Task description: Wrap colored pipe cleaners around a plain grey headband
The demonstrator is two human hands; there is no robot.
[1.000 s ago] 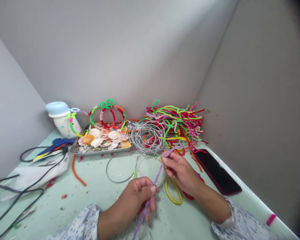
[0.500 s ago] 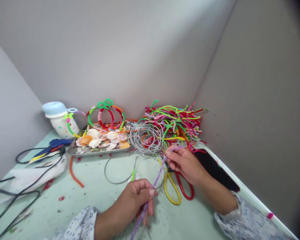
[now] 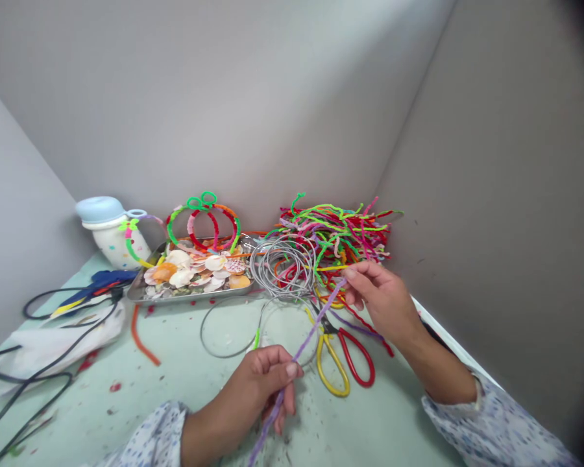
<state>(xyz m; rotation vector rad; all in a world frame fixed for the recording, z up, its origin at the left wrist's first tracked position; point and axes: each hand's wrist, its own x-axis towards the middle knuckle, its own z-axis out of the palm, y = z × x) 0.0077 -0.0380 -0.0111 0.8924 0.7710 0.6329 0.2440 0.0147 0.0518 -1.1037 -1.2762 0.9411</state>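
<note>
Note the position of the purple pipe cleaner [image 3: 312, 333]: it runs diagonally above the table [image 3: 175, 389], between your two hands. The fingers of your left hand [image 3: 257, 389] are clamped on it partway along; its lower part hangs past your palm to the bottom edge of the view, so its free end cannot be seen. The fingers of your right hand [image 3: 387, 301] are pinched together on its upper part. This two-point hold probably keeps the span between your hands straight and under control.

The scissors [image 3: 328, 328] lie on the table below the span, with the handles toward you, presumably for easy pickup. The heap of pipe cleaners [image 3: 345, 227] sits against the back wall, next to the wire coil [image 3: 267, 269]; this placement likely leaves the near area free for handwork. A wire loop [image 3: 202, 334] lies flat beyond your left hand.

The metal tray [image 3: 209, 295] apparently serves to contain the loose shells [image 3: 214, 263]. Finished-looking rings [image 3: 237, 227] stand upright at its back, perhaps to avoid crushing them.

No brand, label or writing is legible. The bottle [image 3: 121, 246] shows only small coloured marks.
</note>
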